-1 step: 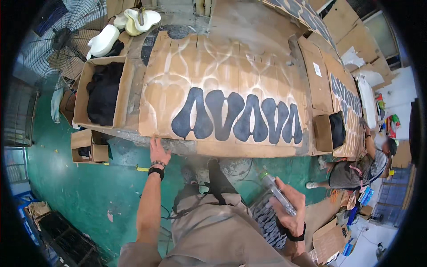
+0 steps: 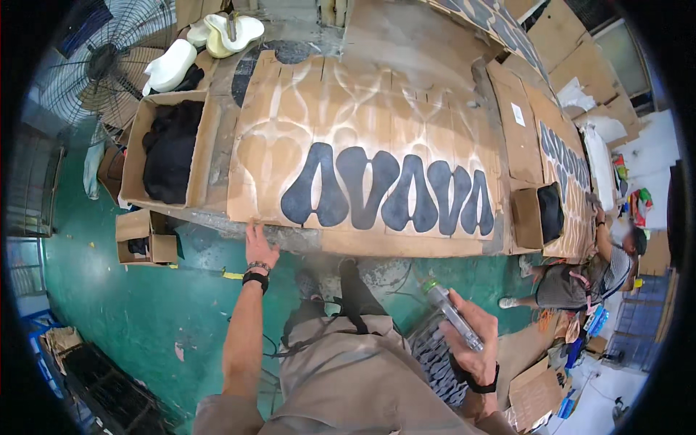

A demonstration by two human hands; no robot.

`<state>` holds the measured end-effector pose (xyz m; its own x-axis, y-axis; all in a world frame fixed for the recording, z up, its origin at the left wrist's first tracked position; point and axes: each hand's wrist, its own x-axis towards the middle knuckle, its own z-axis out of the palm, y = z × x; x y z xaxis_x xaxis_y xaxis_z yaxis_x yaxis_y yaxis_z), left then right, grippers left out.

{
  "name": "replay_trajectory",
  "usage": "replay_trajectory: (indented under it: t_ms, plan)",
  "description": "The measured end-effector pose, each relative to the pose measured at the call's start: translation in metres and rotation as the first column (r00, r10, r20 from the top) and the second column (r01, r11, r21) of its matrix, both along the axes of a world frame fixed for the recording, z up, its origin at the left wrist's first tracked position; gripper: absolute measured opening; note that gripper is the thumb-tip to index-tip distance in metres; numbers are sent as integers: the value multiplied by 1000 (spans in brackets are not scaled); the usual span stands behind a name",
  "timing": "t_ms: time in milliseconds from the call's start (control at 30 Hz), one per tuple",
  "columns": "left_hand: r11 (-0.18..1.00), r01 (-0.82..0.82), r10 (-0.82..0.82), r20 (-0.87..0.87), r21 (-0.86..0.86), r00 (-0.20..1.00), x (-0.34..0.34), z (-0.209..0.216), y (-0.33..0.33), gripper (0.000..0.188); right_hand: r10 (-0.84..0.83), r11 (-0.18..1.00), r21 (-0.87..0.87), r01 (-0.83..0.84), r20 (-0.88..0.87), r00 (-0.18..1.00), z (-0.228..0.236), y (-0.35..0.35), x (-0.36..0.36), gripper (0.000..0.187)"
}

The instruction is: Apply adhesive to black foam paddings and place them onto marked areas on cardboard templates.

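In the head view, the right hand [image 2: 476, 330] wraps a green-tipped grey tool [image 2: 457, 317] just short of the worktop's [image 2: 290, 237] near edge; its long axis slants, green end up-left, toward that edge. The left hand [image 2: 261, 250], fingers extended, meets the cardboard sheet's [image 2: 262, 170] near-left corner. Dark pads [image 2: 412, 196] line the sheet's near edge, and open boxes flank it: a large box [image 2: 201, 156] left, a small box [image 2: 527, 217] right.

Five nearest dark pieces [image 2: 395, 210], wearer's two hands [image 2: 261, 250], one handheld tool [image 2: 457, 319], one fan [image 2: 104, 62], one co-worker [image 2: 569, 284]
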<state>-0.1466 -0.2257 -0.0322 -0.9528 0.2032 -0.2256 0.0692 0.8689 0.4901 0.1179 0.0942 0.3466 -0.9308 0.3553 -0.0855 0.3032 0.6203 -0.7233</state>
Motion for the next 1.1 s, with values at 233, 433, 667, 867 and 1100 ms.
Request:
replay_trajectory:
  t_ms: [233, 433, 667, 867, 1100]
  plan:
    - [999, -1, 2, 32, -33, 999, -2, 1, 2, 86, 63, 998, 9, -63, 19, 998, -3, -5, -9, 61]
    - [1000, -5, 7, 81, -25, 997, -2, 11, 7, 85, 38, 999, 24, -37, -42, 998, -6, -9, -11, 65]
    - [1000, -13, 15, 80, -22, 997, -4, 7, 3, 85, 134, 991, -40, -131, 98, 986, -5, -27, -12, 70]
    - [998, 47, -46, 15, -40, 999, -4, 0, -5, 89, 109, 988, -110, -106, 24, 994, -9, -50, -13, 58]
    - [993, 98, -95, 51, -66, 994, -5, 7, -3, 89, 166, 983, -102, -155, 105, 981, -6, -58, 11, 64]
